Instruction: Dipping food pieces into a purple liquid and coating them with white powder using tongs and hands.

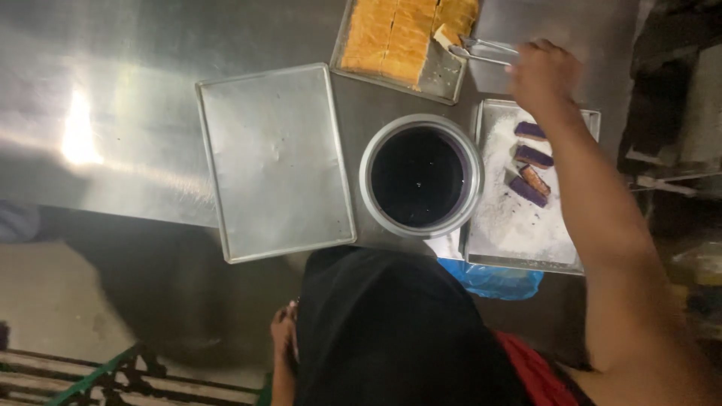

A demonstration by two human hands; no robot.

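Tongs (481, 51) of metal were pinched in the right hand (543, 74), which was closed around their handles, and their tips were gripping a yellow cake piece (447, 34) at the edge of the cake tray (444, 81) at the top. The left hand (284, 338) hung low beside the body, holding nothing; whether its fingers were spread or curled, I could not tell. A round pot (421, 176) of dark liquid stood between an empty tray (275, 161) and a sugar tray (519, 218) with purple coated pieces (531, 156).
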